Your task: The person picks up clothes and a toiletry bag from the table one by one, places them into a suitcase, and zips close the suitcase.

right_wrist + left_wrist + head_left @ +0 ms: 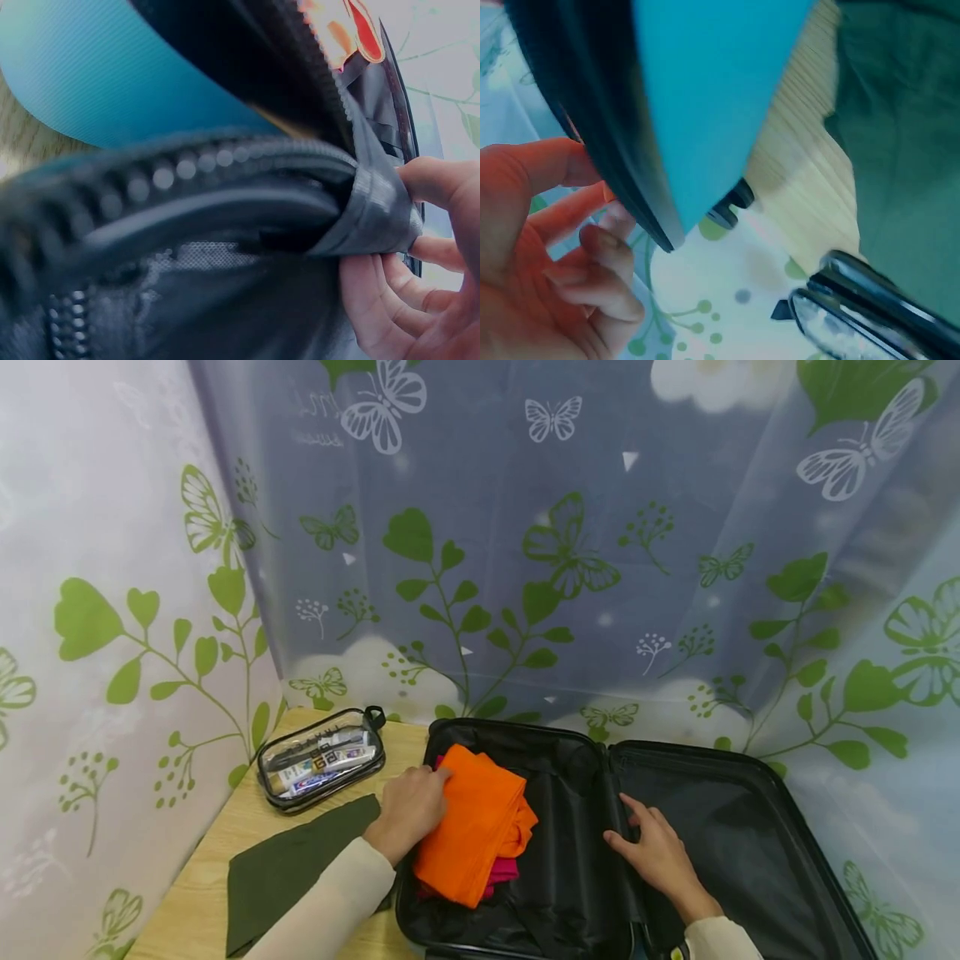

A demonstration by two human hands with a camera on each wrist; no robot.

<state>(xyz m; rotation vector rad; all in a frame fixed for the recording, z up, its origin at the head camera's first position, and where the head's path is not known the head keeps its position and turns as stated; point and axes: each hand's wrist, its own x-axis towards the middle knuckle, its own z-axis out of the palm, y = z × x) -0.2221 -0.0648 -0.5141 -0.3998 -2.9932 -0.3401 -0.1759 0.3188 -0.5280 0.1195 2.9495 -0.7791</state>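
A folded orange garment point(472, 827) lies over a magenta cloth point(501, 870) in the left half of an open black suitcase point(564, 852). My left hand point(411, 810) reaches over the suitcase's left rim, its curled fingers gripping the orange garment's left edge. The left wrist view shows the left hand point(562, 247) beside the case's dark rim; its hold on the cloth is mostly hidden there. My right hand point(660, 852) rests on the hinge side between the halves, fingers relaxed and spread. In the right wrist view its fingertips point(424, 246) touch a black fabric strip point(367, 199) beside the zipper.
On the wooden table point(202, 860), left of the case, lies a dark green cloth point(300, 860). Behind it sits a clear toiletry pouch point(322, 760) holding several tubes. The suitcase's other half point(750, 852) lies open on the right. A patterned curtain point(480, 568) hangs behind.
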